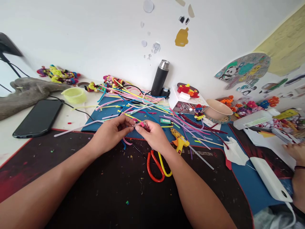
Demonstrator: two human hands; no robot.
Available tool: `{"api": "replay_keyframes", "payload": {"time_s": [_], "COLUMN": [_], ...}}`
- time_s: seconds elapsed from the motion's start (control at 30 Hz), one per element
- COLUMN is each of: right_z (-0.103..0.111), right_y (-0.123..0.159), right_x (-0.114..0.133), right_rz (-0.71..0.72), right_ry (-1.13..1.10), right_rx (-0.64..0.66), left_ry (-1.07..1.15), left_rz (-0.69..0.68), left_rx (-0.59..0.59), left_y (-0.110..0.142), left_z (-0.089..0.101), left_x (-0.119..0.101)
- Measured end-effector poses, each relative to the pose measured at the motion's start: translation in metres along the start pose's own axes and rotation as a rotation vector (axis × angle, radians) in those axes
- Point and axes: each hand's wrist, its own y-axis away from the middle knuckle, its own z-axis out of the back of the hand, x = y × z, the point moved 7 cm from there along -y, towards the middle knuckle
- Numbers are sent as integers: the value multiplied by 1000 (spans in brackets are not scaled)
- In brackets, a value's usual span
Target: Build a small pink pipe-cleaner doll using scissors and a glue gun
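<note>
My left hand [113, 132] and my right hand [153, 135] meet fingertip to fingertip above the dark mat. Both pinch a small pink piece [143, 123], mostly hidden by the fingers; its exact kind I cannot make out. Beneath my right wrist lie scissors with one red and one yellow handle [152, 171], their blades partly covered. Just right of that wrist rests a yellow glue gun [180, 142]. Behind the hands, many pipe cleaners [133, 106] in pink, blue, purple and yellow are strewn over a blue mat.
A phone [38, 117] and a yellow-green coil [74, 95] lie at left. At the back stands a black thermos [160, 78]. A beige bowl [218, 108], a white bottle [256, 119] and a white power bank [270, 178] are on the right. Another person's hand [295, 152] shows at the right edge.
</note>
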Motion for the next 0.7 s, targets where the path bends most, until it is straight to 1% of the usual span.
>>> {"api": "replay_keyframes", "payload": {"time_s": [0.1, 0.2, 0.33, 0.4, 0.57, 0.7], "right_z": [-1, 1, 6, 7, 4, 3], "right_y": [0, 0, 1, 1, 0, -1], "right_x": [1, 2, 2, 2, 0, -1], "right_rz": [5, 15, -11, -14, 7, 21], "right_ry": [33, 17, -26, -40, -64, -49], "right_rx": [-8, -35, -78, -85, -81, -79], "left_ry": [7, -3, -41, -60, -102, -98], "left_rz": [2, -3, 13, 15, 23, 35], "left_rx": [6, 10, -71, -80, 19, 48], "left_y": [0, -1, -3, -3, -2, -2], "left_z": [0, 2, 13, 16, 9, 6], "left_x": [1, 3, 3, 2, 0, 4]}}
